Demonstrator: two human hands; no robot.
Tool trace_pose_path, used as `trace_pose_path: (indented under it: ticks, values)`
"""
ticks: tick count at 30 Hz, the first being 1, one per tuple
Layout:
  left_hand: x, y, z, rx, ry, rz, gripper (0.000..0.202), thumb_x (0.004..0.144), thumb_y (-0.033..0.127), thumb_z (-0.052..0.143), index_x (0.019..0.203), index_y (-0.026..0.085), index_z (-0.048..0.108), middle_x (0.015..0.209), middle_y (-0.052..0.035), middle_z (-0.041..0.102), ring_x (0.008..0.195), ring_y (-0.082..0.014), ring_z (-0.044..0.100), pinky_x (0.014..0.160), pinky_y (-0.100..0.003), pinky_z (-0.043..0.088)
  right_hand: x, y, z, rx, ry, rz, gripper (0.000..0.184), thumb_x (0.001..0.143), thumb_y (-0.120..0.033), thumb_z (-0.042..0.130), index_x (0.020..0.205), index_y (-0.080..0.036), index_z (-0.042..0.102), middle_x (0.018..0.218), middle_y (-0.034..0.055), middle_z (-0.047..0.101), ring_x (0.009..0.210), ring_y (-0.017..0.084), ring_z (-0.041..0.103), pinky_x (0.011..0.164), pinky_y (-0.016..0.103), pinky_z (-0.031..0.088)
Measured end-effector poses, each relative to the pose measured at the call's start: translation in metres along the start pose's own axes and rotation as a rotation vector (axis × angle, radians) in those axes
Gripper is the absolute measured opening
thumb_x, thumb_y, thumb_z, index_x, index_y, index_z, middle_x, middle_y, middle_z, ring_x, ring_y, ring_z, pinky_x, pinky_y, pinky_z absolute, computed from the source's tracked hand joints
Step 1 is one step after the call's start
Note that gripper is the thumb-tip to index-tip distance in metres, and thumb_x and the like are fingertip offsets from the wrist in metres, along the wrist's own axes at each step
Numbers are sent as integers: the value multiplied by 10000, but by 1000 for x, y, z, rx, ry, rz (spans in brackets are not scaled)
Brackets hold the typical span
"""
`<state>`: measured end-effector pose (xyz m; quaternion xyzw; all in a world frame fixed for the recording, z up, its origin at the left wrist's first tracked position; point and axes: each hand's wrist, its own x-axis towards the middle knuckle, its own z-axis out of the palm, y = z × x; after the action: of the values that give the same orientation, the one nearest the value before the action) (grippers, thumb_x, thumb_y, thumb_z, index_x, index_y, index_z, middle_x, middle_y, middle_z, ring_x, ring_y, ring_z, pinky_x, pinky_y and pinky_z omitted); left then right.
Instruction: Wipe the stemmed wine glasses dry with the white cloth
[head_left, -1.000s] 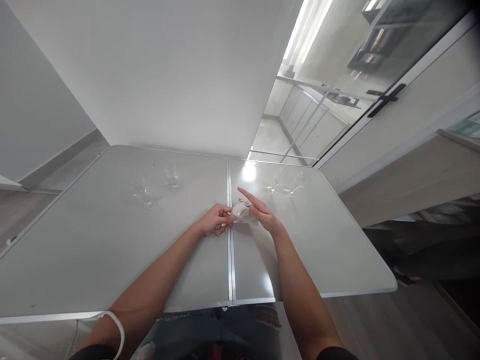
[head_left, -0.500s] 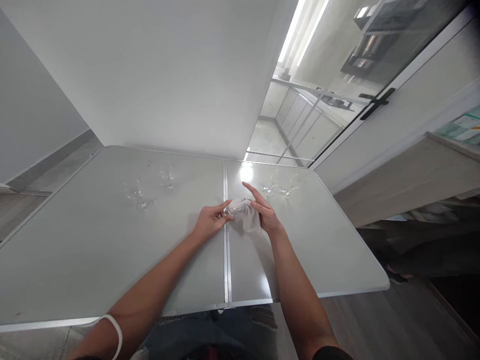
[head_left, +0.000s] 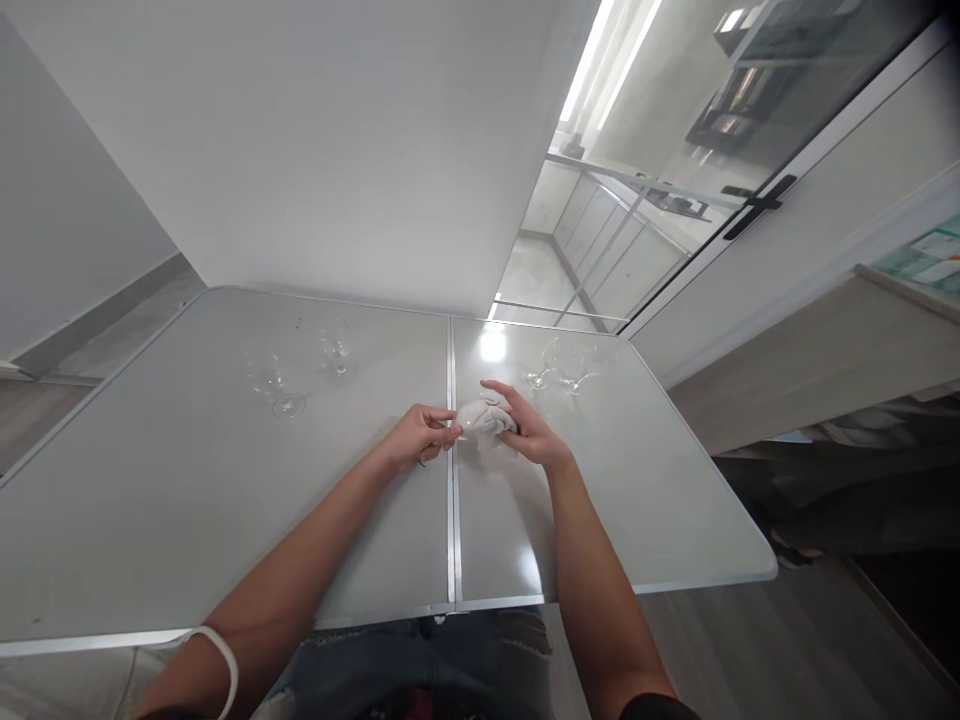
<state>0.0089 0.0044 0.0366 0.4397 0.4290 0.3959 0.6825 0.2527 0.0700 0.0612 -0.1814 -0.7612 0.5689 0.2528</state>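
At the middle of the grey folding table (head_left: 187,520), my left hand (head_left: 416,438) pinches a small clear glass (head_left: 459,430) by its stem or base. My right hand (head_left: 525,425) is curled round a pale cloth (head_left: 484,415) that is wrapped over the bowl of that glass. Most of the glass is hidden by the cloth and my fingers. Both hands hover just above the table's centre seam (head_left: 452,520).
Two clear stemmed glasses (head_left: 281,385) stand at the back left of the table, two more glasses (head_left: 559,370) at the back right. A white wall rises behind the table. A glass door with a black handle (head_left: 757,205) is to the right.
My right hand's fingers have curled down over the cloth, bunching it round the glass. The cloth hung looser half a second ago. My left hand keeps its pinch.
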Motion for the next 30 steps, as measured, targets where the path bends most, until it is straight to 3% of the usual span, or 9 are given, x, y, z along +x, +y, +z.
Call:
trace_pose_path:
  ticks: [5, 10, 14, 18, 20, 23, 26, 28, 30]
  values:
    - [-9, 19, -8, 448, 174, 52, 594, 717, 441, 824, 1221, 138, 739, 594, 11, 608, 498, -72, 369, 496, -225, 290, 5, 6, 4, -206, -112, -27, 630, 989, -262, 505, 1590, -255, 315, 1344, 102, 594, 1150, 226, 575, 1014, 399, 469]
    - [-10, 16, -16, 671, 134, 169, 569, 757, 431, 797, 1270, 195, 721, 631, 15, 652, 567, -109, 468, 585, -240, 363, 5, 9, 6, -110, -143, 26, 733, 965, -315, 608, 1612, -257, 269, 1345, 95, 616, 1150, 227, 594, 988, 370, 501]
    - [-2, -2, -11, 1047, 346, 381, 481, 864, 344, 700, 1339, 273, 672, 783, -32, 730, 656, -146, 569, 658, -257, 377, 14, 11, 16, 67, 75, 53, 743, 919, -383, 685, 1573, -249, 357, 1149, 70, 680, 969, 209, 638, 873, 336, 536]
    - [3, -13, 8, 1237, 513, 378, 465, 938, 289, 585, 1400, 261, 624, 786, -83, 729, 650, -178, 600, 636, -272, 351, 25, 16, 27, 269, 343, 99, 740, 895, -416, 705, 1535, -248, 375, 871, 6, 658, 733, 169, 606, 706, 294, 526]
    - [3, -14, 19, 1153, 541, 362, 486, 906, 249, 611, 1392, 235, 630, 766, -68, 710, 639, -171, 583, 631, -268, 350, 26, 16, 27, 245, 399, 95, 702, 886, -431, 711, 1498, -246, 420, 843, 2, 644, 706, 168, 591, 684, 296, 521]
    - [2, -10, 29, 768, 477, 331, 439, 854, 264, 665, 1287, 200, 692, 706, -7, 641, 601, -128, 514, 610, -241, 352, 20, 13, 22, 96, 420, 34, 642, 883, -456, 710, 1448, -246, 491, 914, 37, 661, 778, 197, 612, 723, 325, 532]
    - [2, -6, 27, 203, 126, 103, 312, 830, 410, 710, 986, 141, 729, 645, 26, 534, 476, -57, 339, 502, -211, 282, 12, 10, 17, 3, 390, -40, 611, 880, -497, 698, 1409, -240, 531, 1062, 86, 674, 918, 243, 639, 778, 359, 540]
    - [4, -6, 21, -115, -109, -104, 352, 805, 473, 731, 806, 130, 652, 647, 29, 498, 434, -18, 213, 445, -197, 209, 9, 10, 16, -28, 354, -71, 605, 872, -532, 690, 1380, -234, 551, 1111, 98, 665, 954, 254, 638, 782, 366, 539]
    - [6, -7, 17, -294, -212, -220, 377, 780, 467, 754, 728, 141, 573, 646, 34, 478, 422, -1, 156, 419, -187, 172, 9, 11, 17, -55, 328, -71, 576, 882, -550, 669, 1351, -231, 567, 1049, 81, 661, 861, 228, 627, 737, 352, 530]
